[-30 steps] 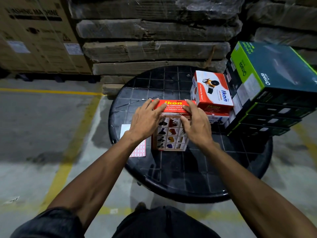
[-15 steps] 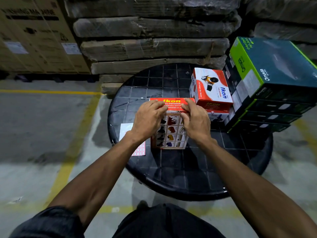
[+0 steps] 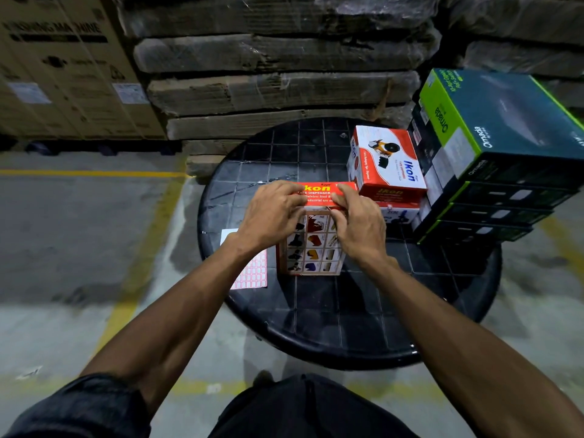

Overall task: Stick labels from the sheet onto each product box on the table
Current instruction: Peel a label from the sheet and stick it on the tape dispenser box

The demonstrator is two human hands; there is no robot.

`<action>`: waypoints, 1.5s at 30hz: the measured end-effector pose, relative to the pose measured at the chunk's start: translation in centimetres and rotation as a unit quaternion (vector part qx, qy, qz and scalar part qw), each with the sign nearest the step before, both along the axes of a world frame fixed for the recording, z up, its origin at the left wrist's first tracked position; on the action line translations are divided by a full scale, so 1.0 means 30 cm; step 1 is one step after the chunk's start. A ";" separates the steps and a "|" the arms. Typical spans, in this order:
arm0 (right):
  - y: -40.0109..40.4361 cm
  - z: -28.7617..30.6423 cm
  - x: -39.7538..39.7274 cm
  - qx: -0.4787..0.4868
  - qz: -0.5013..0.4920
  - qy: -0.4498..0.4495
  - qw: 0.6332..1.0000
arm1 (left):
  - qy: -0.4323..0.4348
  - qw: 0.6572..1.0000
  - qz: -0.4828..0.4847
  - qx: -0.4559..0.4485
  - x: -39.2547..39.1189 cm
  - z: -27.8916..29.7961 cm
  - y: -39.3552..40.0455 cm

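The box (image 3: pixel 311 230) in work is the red Ikon carton at the centre of the round table (image 3: pixel 331 311), standing with its picture-grid face toward you and its red top panel at 12 o'clock. Your left hand (image 3: pixel 268 221) rests on the upper left corner with the fingers curled over the top edge; your right hand (image 3: pixel 358 227) sits on the upper right, fingers bent, with the fingertips (image 3: pixel 343 197) pressing near the top edge. Whether a label lies under them cannot be told from this view. Treat the box as light, thin printed card: stiff at edges and corners, yielding in the middle of a panel, and likely to slide on the glossy table. Steady it at the corners with one hand and press with the flat of a finger, not the nail, so the panel does not dent. The sheet (image 3: pixel 251 271) lies flat at 9 o'clock of the box, just beside it and partly under your left forearm; it is thin, limp paper, so lift a label by one corner with a light pinch while holding the sheet down. Another Ikon box (image 3: pixel 387 164) stands stacked at 1 o'clock, and the Omada stack (image 3: pixel 493 147) at 2 o'clock looks larger and probably heavier; label those in place, without lifting them.
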State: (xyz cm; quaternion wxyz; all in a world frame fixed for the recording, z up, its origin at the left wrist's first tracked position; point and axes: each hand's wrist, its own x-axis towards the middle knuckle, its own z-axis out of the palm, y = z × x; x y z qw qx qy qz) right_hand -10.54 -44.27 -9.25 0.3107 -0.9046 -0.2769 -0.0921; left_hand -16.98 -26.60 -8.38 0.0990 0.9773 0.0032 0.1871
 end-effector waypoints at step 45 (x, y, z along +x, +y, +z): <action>0.042 0.124 0.050 -0.103 0.118 0.077 0.985 | 0.149 0.989 -0.020 -0.016 0.047 -0.016 0.030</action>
